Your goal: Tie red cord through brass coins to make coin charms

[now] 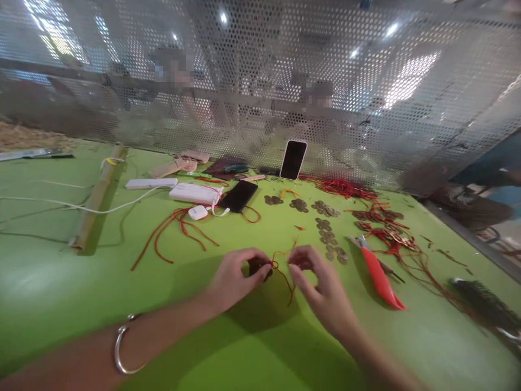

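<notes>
My left hand is closed in a pinch on a small bundle of dark coins, partly hidden by the fingers. A thin red cord comes out of the bundle at my left fingertips. It makes a small loop there, and its loose ends hang over the green table. My right hand is just to the right, thumb and forefinger pinched together on a strand of this cord. Past my hands, several groups of round coins with holes lie on the table.
Red-handled pliers lie to the right, beside tangled red cords and a dark brush. A dark phone, a white power bank and cut cords lie left. Another phone leans against the perforated metal screen.
</notes>
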A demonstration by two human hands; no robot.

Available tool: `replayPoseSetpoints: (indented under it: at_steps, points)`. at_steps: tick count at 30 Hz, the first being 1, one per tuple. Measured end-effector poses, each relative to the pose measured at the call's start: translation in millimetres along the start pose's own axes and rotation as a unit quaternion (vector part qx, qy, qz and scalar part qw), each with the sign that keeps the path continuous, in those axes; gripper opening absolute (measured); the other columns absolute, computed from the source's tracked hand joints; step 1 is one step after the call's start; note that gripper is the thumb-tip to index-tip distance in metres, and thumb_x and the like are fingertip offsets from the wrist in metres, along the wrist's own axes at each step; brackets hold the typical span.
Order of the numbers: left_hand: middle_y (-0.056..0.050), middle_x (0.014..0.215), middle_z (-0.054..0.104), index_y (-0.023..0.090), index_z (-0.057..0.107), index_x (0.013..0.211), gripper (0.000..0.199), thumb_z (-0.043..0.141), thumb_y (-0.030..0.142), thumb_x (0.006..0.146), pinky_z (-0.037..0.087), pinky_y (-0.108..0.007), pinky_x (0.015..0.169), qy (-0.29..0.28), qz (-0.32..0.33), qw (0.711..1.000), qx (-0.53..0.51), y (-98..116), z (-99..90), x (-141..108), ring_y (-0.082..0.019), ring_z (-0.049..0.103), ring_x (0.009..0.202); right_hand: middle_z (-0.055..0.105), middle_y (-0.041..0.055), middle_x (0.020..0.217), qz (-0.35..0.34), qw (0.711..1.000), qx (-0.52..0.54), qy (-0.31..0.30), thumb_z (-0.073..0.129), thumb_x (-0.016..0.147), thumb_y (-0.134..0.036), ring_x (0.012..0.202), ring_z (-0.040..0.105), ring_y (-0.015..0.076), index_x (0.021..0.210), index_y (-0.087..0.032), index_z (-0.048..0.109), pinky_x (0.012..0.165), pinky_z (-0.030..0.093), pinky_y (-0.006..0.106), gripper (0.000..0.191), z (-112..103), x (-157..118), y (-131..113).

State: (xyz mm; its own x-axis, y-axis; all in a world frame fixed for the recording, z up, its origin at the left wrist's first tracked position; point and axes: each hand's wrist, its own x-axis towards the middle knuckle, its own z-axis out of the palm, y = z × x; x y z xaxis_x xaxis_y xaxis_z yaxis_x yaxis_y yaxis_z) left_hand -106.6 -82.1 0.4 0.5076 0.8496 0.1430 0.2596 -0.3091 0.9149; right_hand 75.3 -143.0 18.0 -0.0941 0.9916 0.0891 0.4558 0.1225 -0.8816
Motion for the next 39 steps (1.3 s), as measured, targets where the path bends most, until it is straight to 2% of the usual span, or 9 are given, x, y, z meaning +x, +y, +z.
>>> replayPoseSetpoints:
  at_steps: [3,7,13,18,22,27,34,36,39]
  points:
    - [-0.002,0.075,0.064,0.017,0.063,0.082,0.013,0.054,0.026,0.083,0.044,-0.023,0.064,0.002,0.056,0.996,0.065,1,-0.8,-2,-0.014,0.057,0.069,0.059,0.0056,0.089,0.022,1.0,-0.017,-0.003,0.055,0.085,-0.042,0.079,0.056,0.0191,0.094,-0.019,0.051,0.07,0.046,0.033,0.024,11,7,10]
    - [-0.001,0.074,0.061,0.016,0.062,0.082,0.009,0.053,0.02,0.083,0.043,-0.022,0.063,-0.007,0.095,0.991,0.098,0,-0.3,-3,-0.012,0.055,0.067,0.061,0.0019,0.08,0.011,1.0,0.011,-0.003,0.052,0.087,-0.034,0.075,0.058,0.0158,0.087,-0.019,0.054,0.067,0.045,0.028,0.015,17,9,13]
    - [0.0,0.073,0.06,0.016,0.061,0.082,0.006,0.055,0.018,0.082,0.043,-0.02,0.061,-0.015,0.108,0.989,0.101,-3,0.8,-4,-0.011,0.053,0.065,0.062,0.0022,0.083,0.013,0.997,0.072,-0.009,0.056,0.084,-0.03,0.079,0.06,0.0145,0.088,-0.018,0.054,0.071,0.047,0.025,0.013,11,6,10]
    - [0.0,0.073,0.06,0.017,0.061,0.082,0.005,0.056,0.018,0.081,0.043,-0.021,0.061,-0.009,0.109,0.988,0.111,-3,1.3,-4,-0.011,0.054,0.065,0.062,0.0009,0.076,0.041,0.996,0.075,-0.03,0.055,0.084,-0.03,0.072,0.06,0.0133,0.084,-0.018,0.056,0.065,0.047,0.023,0.012,13,6,11]
    - [0.0,0.07,0.058,0.016,0.061,0.079,0.005,0.056,0.016,0.08,0.042,-0.022,0.06,-0.025,0.111,0.987,0.117,-2,1.3,-4,-0.011,0.053,0.064,0.064,-0.0001,0.076,-0.02,1.0,0.012,0.01,0.056,0.082,-0.02,0.072,0.061,0.0125,0.083,-0.019,0.058,0.066,0.047,0.022,0.002,14,4,13]
    - [0.0,0.072,0.061,0.017,0.062,0.08,0.007,0.057,0.012,0.078,0.043,-0.024,0.063,-0.034,0.116,0.986,0.116,0,0.6,-2,-0.013,0.054,0.067,0.063,0.0003,0.076,-0.136,0.986,-0.077,0.049,0.054,0.08,-0.009,0.068,0.059,0.0114,0.086,-0.018,0.059,0.063,0.045,0.02,0.012,12,2,16]
    - [-0.002,0.088,0.065,0.018,0.061,0.094,0.015,0.061,0.014,0.08,0.045,-0.027,0.076,0.018,0.187,0.977,0.099,3,-0.4,-5,-0.015,0.057,0.084,0.063,0.0027,0.082,-0.164,0.98,-0.105,0.047,0.053,0.083,-0.011,0.07,0.06,0.0129,0.088,-0.019,0.06,0.063,0.047,0.021,0.012,11,7,23]
    - [-0.002,0.087,0.066,0.02,0.062,0.095,0.017,0.06,0.012,0.081,0.045,-0.027,0.076,0.0,0.239,0.966,0.097,5,0.6,-8,-0.014,0.057,0.083,0.063,0.0028,0.08,-0.161,0.98,-0.111,0.046,0.055,0.082,-0.011,0.068,0.06,0.0132,0.085,-0.019,0.06,0.06,0.046,0.022,0.01,12,7,24]
    - [-0.001,0.092,0.068,0.022,0.061,0.104,0.027,0.057,0.01,0.081,0.044,-0.03,0.081,-0.095,0.311,0.937,0.129,9,3.2,-13,-0.015,0.057,0.086,0.062,0.0023,0.076,-0.159,0.979,-0.114,0.054,0.056,0.083,-0.013,0.067,0.059,0.0135,0.082,-0.018,0.06,0.06,0.047,0.022,0.006,13,7,23]
